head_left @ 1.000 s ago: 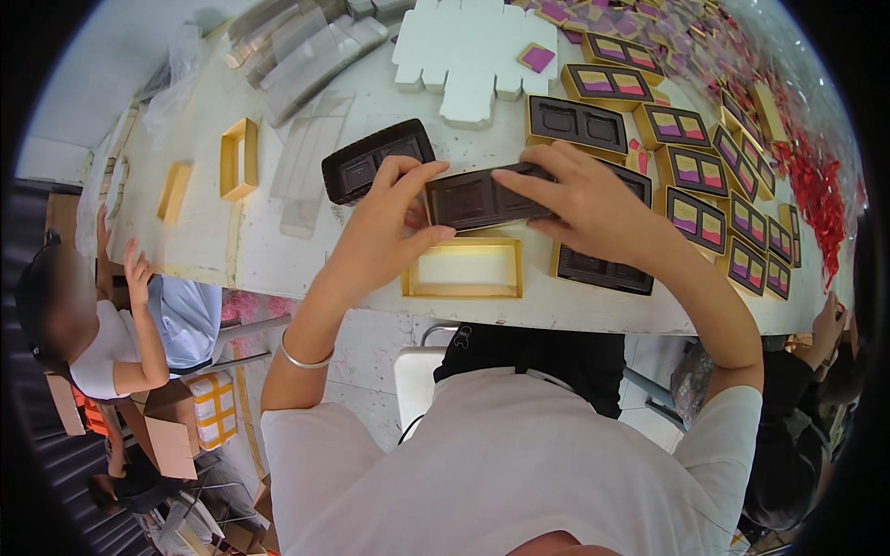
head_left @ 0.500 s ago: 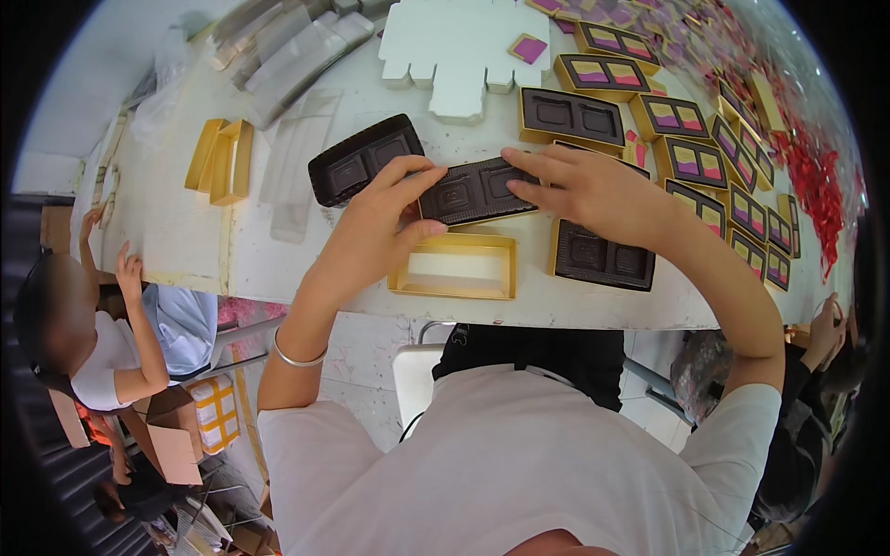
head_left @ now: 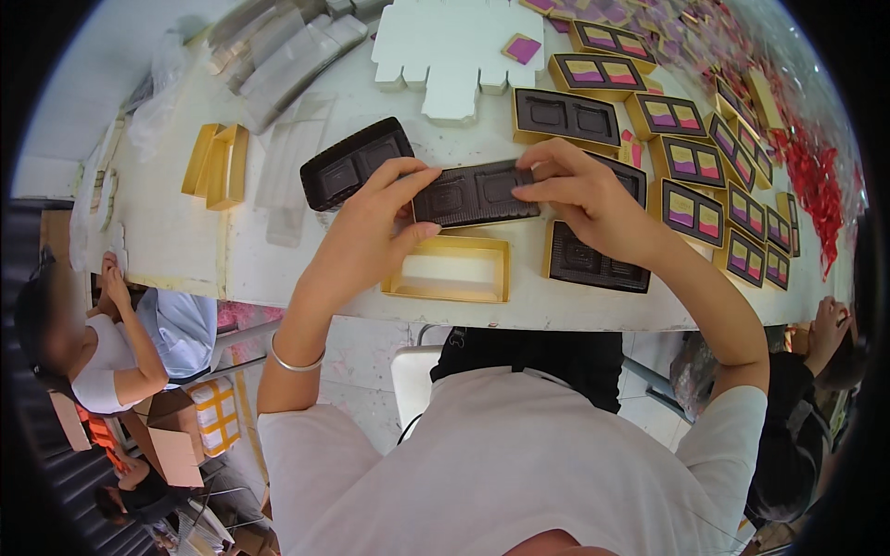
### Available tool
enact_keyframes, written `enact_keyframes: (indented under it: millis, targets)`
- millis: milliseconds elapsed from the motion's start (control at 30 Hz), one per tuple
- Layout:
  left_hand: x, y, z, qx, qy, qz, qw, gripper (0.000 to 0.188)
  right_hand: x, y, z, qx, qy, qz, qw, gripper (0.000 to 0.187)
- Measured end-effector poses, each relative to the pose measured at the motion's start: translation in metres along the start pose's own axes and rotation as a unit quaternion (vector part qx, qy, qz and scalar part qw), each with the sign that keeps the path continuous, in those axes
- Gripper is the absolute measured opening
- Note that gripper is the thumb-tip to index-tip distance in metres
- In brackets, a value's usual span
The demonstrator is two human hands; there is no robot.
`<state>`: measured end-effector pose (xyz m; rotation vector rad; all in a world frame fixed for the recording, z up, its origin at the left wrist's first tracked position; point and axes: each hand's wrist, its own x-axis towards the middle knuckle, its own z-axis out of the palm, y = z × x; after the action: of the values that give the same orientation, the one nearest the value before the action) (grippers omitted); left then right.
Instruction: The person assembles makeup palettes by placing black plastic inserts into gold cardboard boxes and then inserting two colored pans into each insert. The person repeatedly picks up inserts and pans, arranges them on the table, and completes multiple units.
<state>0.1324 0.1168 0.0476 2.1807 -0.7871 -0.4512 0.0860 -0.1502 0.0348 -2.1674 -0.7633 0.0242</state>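
A dark brown plastic tray with two square wells [head_left: 475, 195] sits in a shallow gold box, which is held over the table. My left hand [head_left: 375, 213] is closed on its left end, fingers on the far edge and thumb on the near edge. At its right end, my right hand [head_left: 593, 199] has its fingers bent over the tray and touching it. Just in front lies a gold box without a tray [head_left: 447, 295]. Beyond my left hand is a loose dark tray [head_left: 357, 165]. Another dark tray [head_left: 593, 259] lies beneath my right forearm.
Boxes holding pink, purple and gold pieces [head_left: 691, 165] crowd the right side. A stack of white cut card [head_left: 445, 46] lies at the back. Gold frames [head_left: 225, 167] and clear plastic sleeves [head_left: 301, 69] are on the left. Red shreds [head_left: 811, 195] line the right edge.
My right hand's fingers have bent and drawn back toward the tray's right end, leaving more of its surface in sight. My left hand keeps its hold on the left end.
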Motion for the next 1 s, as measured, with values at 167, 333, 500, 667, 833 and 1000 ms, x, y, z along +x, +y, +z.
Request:
enact_keyframes:
  millis: [167, 333, 500, 667, 833, 1000]
  targets:
    - [-0.001, -0.003, 0.000, 0.008, 0.003, 0.012, 1.000, 0.048, 0.008, -0.003, -0.005, 0.043, -0.015, -0.003, 0.999, 0.019]
    - [0.000, -0.004, -0.001, 0.013, -0.004, 0.018, 1.000, 0.049, 0.009, 0.005, -0.006, 0.082, -0.028, -0.005, 0.996, 0.022]
    - [0.003, -0.005, -0.005, -0.002, -0.025, 0.009, 1.000, 0.053, 0.004, 0.002, -0.002, -0.053, -0.040, -0.058, 0.996, 0.026]
    - [0.006, -0.008, -0.006, -0.021, -0.039, 0.024, 0.999, 0.060, 0.003, 0.006, 0.000, 0.055, -0.026, -0.026, 0.998, 0.025]
    - [0.003, -0.007, -0.003, 0.017, -0.029, 0.013, 0.999, 0.059, 0.005, -0.017, 0.002, -0.299, -0.104, -0.126, 0.940, 0.016]
    - [-0.002, -0.003, 0.003, 0.097, -0.009, 0.026, 0.995, 0.053, 0.013, -0.023, 0.017, -0.344, 0.022, -0.116, 0.931, 0.030]
